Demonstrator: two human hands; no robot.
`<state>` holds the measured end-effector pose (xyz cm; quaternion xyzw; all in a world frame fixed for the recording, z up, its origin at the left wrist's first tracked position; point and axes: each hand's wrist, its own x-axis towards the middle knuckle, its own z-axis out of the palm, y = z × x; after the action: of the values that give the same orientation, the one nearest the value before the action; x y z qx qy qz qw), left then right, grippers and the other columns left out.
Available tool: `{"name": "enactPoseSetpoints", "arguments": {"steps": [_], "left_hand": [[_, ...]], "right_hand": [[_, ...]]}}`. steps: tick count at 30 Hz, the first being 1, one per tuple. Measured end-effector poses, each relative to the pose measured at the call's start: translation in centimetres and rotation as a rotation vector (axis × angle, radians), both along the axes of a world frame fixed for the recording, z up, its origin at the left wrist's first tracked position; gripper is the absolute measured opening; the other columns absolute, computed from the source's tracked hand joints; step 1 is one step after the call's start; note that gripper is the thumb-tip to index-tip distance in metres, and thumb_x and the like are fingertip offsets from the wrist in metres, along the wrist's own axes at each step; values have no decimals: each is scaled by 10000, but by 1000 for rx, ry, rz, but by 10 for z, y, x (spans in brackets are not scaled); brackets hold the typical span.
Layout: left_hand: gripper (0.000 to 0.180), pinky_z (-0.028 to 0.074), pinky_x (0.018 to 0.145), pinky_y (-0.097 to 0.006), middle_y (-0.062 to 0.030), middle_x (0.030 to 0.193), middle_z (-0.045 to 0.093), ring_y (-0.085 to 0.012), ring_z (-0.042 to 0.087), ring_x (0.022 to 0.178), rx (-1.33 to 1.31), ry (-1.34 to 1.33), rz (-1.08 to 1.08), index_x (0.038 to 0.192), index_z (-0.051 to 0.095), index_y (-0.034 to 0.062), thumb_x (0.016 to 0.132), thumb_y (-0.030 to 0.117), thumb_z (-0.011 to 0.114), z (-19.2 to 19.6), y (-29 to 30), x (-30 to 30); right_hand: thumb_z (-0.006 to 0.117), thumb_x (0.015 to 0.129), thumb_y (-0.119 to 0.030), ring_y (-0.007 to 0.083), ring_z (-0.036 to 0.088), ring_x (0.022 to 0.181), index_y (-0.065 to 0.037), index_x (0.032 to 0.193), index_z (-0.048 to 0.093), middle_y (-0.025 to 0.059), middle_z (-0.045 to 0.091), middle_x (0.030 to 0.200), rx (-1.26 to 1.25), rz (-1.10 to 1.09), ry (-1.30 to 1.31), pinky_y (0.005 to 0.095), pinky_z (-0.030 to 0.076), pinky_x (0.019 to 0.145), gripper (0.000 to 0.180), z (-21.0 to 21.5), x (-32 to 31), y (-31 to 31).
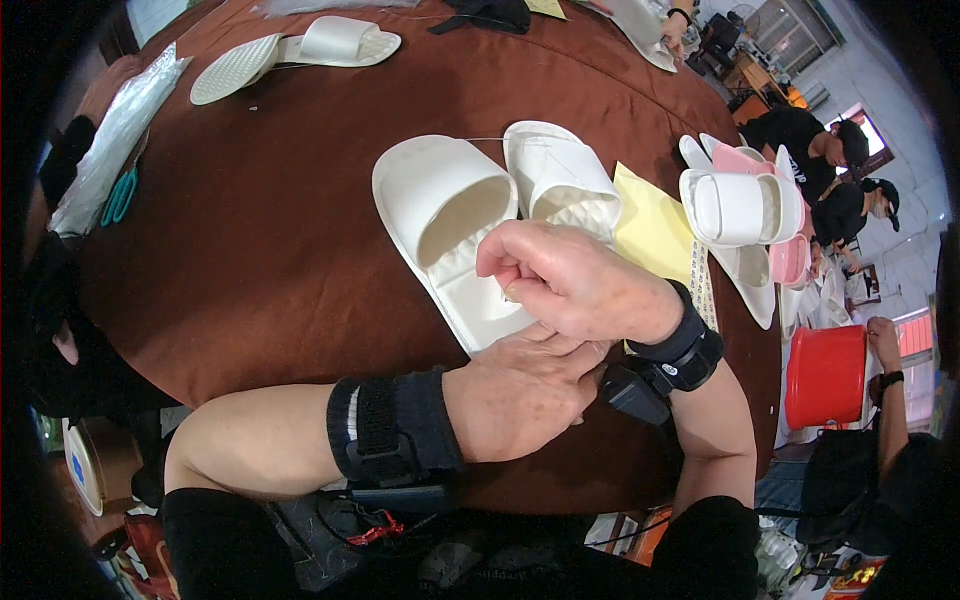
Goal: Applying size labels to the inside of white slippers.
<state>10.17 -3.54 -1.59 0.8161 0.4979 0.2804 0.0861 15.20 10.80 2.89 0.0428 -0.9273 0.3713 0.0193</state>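
Two white slides lie side by side in front of me, a left slide [446, 208] and a right slide [560, 172], with a thin thread between their toe ends. My right hand [585, 285] is closed in a pinch over the heel part of the slides; whatever lies between its fingertips is too small to name. Below it, my left hand [525, 392] reaches across at the slides' heel ends, fingers curled under my right wrist. Its fingertips and anything they grip are hidden. Each wrist wears a black strap.
A yellow sheet [648, 222] lies right of the slides, near stacked white and pink slides [735, 208]. Another pair [345, 42] is at the back left. Teal-handled scissors [120, 195] lie by a clear plastic bag [125, 140]. Co-workers and a red bucket [825, 377] are at the right.
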Motion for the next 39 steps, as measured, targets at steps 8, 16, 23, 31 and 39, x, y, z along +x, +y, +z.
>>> {"name": "enactPoseSetpoints", "arguments": {"steps": [8,16,23,31,39], "left_hand": [[405,281,1108,-415,-183,1343,459,-317,376,1322,-26,-51,-6,1082,629,-30,767,220,677,-2,0,1],[371,217,1144,-428,-195,1376,442,-335,329,1359,37,33,25,1008,666,-24,756,247,692,2,1,1],[381,181,1157,-442,-208,1385,435,-348,293,1383,15,32,14,1012,667,-27,759,257,689,2,0,-1],[382,168,1160,-446,-209,1397,426,-354,291,1383,17,44,27,1022,672,-12,759,265,688,1,1,1],[351,248,1124,-414,-186,1354,460,-322,355,1336,41,22,39,997,679,-8,746,236,699,5,-2,1]], "right_hand": [[509,851,-36,353,588,886,-16,1031,522,174,587,913,78,24,36,422,474,769,181,1,2,-3],[587,856,-44,215,615,788,-8,1056,544,110,603,852,-39,-99,58,314,501,717,208,-5,3,2],[594,847,-66,239,602,807,-8,1045,529,125,596,863,8,-117,39,344,495,736,217,-7,0,2],[591,833,-89,299,597,883,-13,1038,516,172,582,923,-87,-113,-67,375,485,777,232,0,4,5],[618,829,-104,256,601,858,-10,1066,531,140,588,905,62,-56,42,353,488,772,269,-7,4,2]]}}
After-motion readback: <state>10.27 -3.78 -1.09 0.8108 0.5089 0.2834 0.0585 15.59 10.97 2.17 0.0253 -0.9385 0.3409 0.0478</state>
